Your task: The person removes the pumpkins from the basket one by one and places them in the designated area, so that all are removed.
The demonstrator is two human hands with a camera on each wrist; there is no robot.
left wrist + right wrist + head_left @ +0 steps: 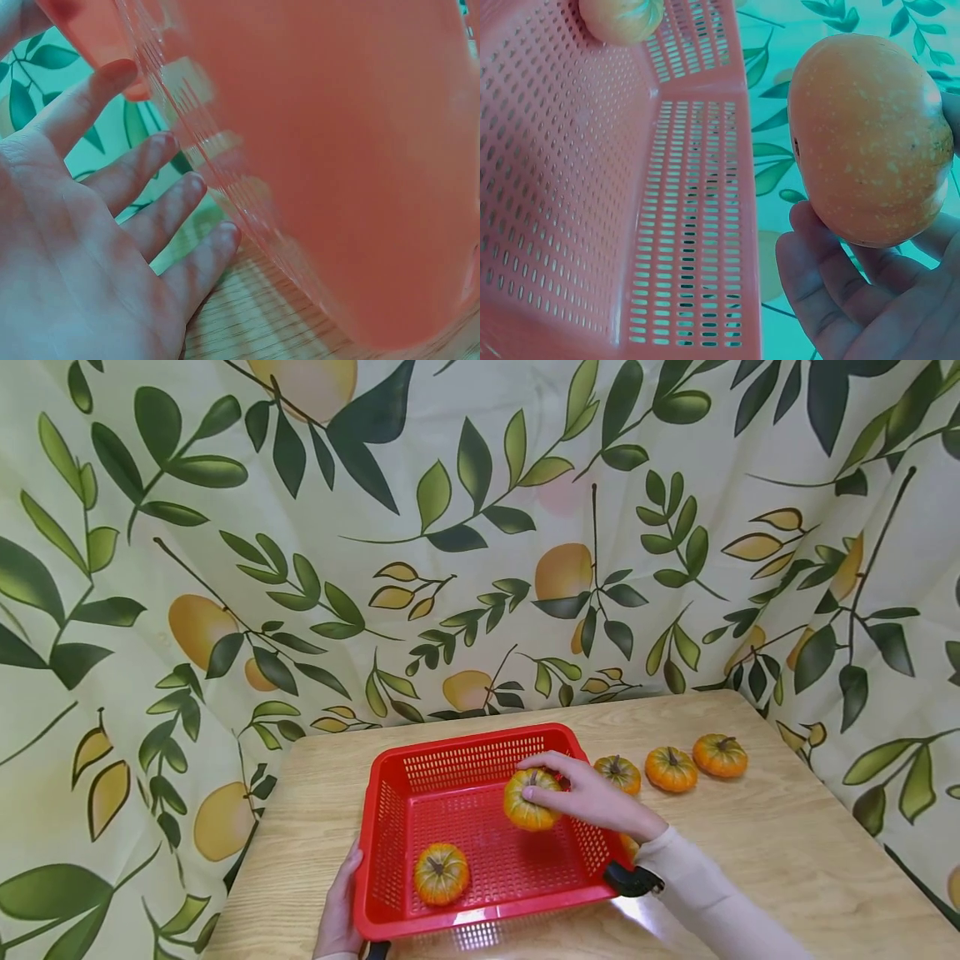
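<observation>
My right hand (573,789) grips a small orange-and-yellow pumpkin (527,810) above the right part of a red basket (480,914). Thumb and fingers wrap around the pumpkin; the right wrist view shows its smooth speckled side, near the basket's slotted wall (690,225). Inside the basket, another small pumpkin (441,874) sits at the front left. At the basket's left side is my left hand (342,902). In the left wrist view its fingers are spread and fairly straight, with the fingertips against the basket's outer wall (337,187).
Three more pumpkins stand on the wooden table right of the basket: one near it (617,772), a middle one (671,769) and a far one (720,755). Another pumpkin (628,845) is mostly hidden by my right forearm. A black handle (632,880) juts from the basket's right corner.
</observation>
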